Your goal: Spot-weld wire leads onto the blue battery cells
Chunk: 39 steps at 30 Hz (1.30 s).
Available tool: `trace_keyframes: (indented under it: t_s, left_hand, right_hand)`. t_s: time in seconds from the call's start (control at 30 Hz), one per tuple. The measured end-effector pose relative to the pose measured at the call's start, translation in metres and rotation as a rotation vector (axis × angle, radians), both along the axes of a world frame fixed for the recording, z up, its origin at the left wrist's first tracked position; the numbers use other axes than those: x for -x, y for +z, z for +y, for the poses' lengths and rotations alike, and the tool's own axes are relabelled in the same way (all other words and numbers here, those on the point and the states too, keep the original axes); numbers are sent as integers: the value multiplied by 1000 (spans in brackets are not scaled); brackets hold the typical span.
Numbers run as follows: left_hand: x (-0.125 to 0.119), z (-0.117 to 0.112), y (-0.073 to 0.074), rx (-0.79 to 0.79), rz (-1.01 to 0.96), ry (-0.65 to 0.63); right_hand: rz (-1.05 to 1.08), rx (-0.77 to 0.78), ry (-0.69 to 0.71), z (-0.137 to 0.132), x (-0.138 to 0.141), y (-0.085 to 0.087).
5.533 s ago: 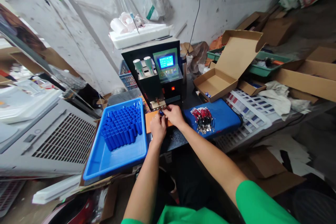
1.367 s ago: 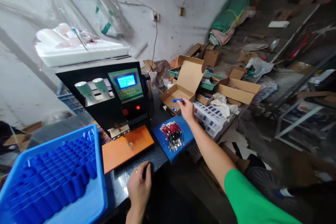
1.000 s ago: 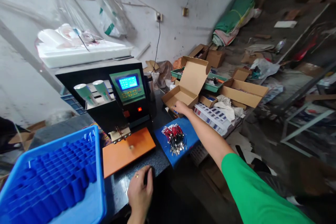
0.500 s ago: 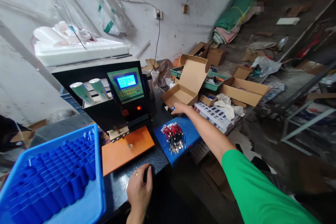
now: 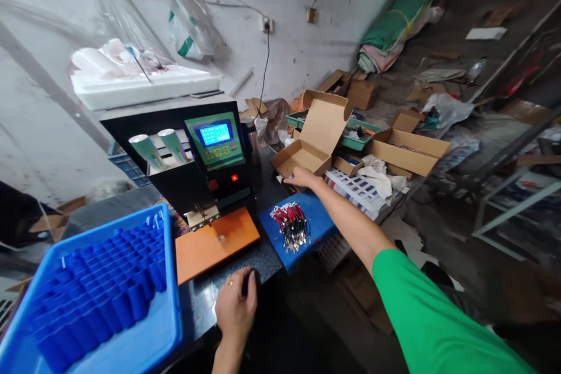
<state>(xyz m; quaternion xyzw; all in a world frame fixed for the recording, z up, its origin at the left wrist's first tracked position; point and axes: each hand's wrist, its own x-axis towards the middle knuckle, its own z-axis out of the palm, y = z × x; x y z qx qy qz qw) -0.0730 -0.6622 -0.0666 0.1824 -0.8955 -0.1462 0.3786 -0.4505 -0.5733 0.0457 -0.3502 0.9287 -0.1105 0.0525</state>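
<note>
My left hand (image 5: pixel 236 304) rests at the front edge of the dark stone tabletop (image 5: pixel 197 304), fingers curled and the thumb a little apart. Its palm side is hidden. My right arm reaches forward, and my right hand (image 5: pixel 302 177) is at the near side of an open cardboard box (image 5: pixel 304 155), fingers bent together. A small blue spot shows at those fingers; what they hold, if anything, I cannot make out. Just this side of it, a pile of red and black wires with white connectors (image 5: pixel 291 225) lies on a blue mat (image 5: pixel 272 239).
A black machine (image 5: pixel 175 187) with a lit display (image 5: pixel 214 133) stands behind an orange plate (image 5: pixel 219 245). At left is a blue tray (image 5: pixel 175 304) of blue tubular pieces (image 5: pixel 105 286). A white plastic basket (image 5: pixel 357 190) and another open carton (image 5: pixel 407 149) stand on the right.
The view has shifted slightly, so the machine and tray appear further right. My right hand stays by the cardboard box, and my left hand keeps its place at the table edge.
</note>
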Motion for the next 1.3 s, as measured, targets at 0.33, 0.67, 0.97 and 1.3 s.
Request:
trace_keyframes:
  t_s: [0.33,0.67,0.97,1.3]
  left_hand:
    - [0,2,2,-2,8,-11]
    - [1,3,3,7,16,-19]
    - [1,4,3,49,26,-15]
    - [1,5,3,43,14,-13]
  right_hand:
    - [30,57,-48,4,0,3]
    - [-27,39,61,-6,12,2]
    - [-135,-27,168,-11,35,8]
    - [-148,-22,171,-6,36,6]
